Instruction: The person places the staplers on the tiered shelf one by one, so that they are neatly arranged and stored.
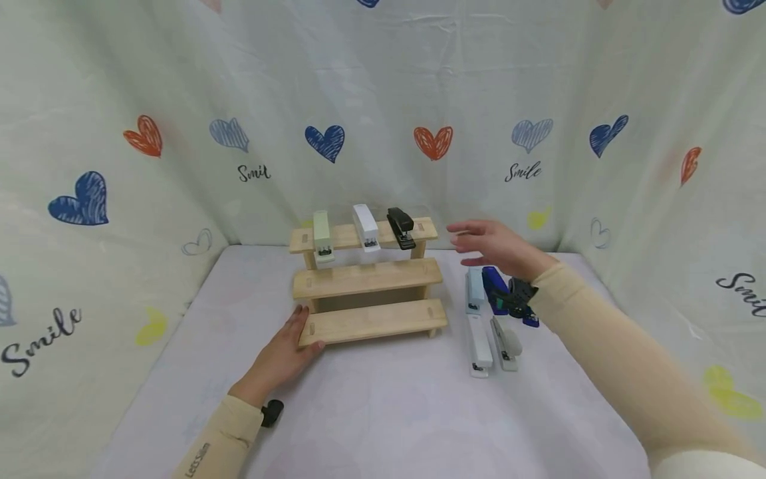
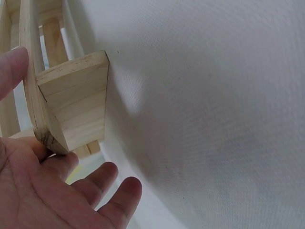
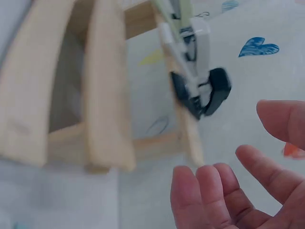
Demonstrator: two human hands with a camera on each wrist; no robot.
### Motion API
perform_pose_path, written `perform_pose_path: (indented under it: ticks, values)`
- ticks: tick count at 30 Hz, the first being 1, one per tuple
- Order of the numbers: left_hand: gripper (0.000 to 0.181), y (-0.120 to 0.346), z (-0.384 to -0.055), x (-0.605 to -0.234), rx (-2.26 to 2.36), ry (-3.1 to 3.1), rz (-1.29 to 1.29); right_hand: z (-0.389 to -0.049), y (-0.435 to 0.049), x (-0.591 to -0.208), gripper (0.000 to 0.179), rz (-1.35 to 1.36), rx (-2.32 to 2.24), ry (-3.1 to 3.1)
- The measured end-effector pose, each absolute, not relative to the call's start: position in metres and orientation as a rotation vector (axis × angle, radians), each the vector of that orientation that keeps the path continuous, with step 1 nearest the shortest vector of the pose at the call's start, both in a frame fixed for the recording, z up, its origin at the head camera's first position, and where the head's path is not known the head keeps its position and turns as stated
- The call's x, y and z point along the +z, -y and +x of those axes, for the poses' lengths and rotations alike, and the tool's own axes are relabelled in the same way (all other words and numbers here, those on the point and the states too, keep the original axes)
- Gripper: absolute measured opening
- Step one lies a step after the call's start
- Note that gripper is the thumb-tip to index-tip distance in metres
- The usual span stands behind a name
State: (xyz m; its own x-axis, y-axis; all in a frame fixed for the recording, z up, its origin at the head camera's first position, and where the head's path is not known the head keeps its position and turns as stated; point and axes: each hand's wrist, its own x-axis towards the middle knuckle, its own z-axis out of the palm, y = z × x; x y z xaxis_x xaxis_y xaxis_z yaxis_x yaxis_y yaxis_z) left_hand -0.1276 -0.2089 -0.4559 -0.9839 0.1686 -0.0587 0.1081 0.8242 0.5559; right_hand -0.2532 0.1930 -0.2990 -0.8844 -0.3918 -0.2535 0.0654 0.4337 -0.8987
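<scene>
A three-tier wooden rack (image 1: 371,324) stands on the table. Its top tier carries a light green stapler (image 1: 322,234), a white stapler (image 1: 366,227) and a black stapler (image 1: 401,226) in a row. My left hand (image 1: 284,352) grips the left end of the bottom tier; in the left wrist view the thumb and fingers (image 2: 59,164) lie on opposite sides of the board. Right of the top tier, my right hand (image 1: 487,243) hovers in the air, fingers spread and holding nothing. In the right wrist view, its fingertips (image 3: 186,191) are apart from the black stapler.
To the rack's right lie a light blue stapler (image 1: 475,291), a dark blue stapler (image 1: 494,291) partly hidden by the wrist camera, a white stapler (image 1: 479,346) and a grey-white stapler (image 1: 507,344). A patterned curtain (image 1: 383,80) encloses the table (image 1: 371,412).
</scene>
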Motion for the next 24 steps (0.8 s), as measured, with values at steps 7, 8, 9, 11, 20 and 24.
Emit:
perform_pose_path:
  ticks: [7, 8, 9, 11, 20, 24]
  values:
    - [0.089, 0.209, -0.128, -0.456, 0.871, -2.902, 0.236, -0.206, -0.262, -0.345, 0.056, -0.254, -1.408, -2.269]
    - [0.090, 0.210, -0.129, -0.456, 0.873, -2.901, 0.240, -0.200, -0.270, -0.352, 0.057, -0.249, -1.411, -2.276]
    - [0.090, 0.209, -0.129, -0.456, 0.876, -2.900, 0.244, -0.195, -0.277, -0.360, 0.058, -0.234, -1.408, -2.291]
    - [0.090, 0.209, -0.129, -0.456, 0.879, -2.898, 0.245, -0.185, -0.291, -0.375, 0.059, -0.205, -1.410, -2.313]
    - [0.089, 0.208, -0.129, -0.456, 0.869, -2.886, 0.207, -0.161, -0.306, -0.429, 0.057, 0.043, -1.415, -2.345]
    - [0.089, 0.208, -0.129, -0.457, 0.875, -2.888, 0.216, -0.157, -0.301, -0.441, 0.057, 0.058, -1.456, -2.288]
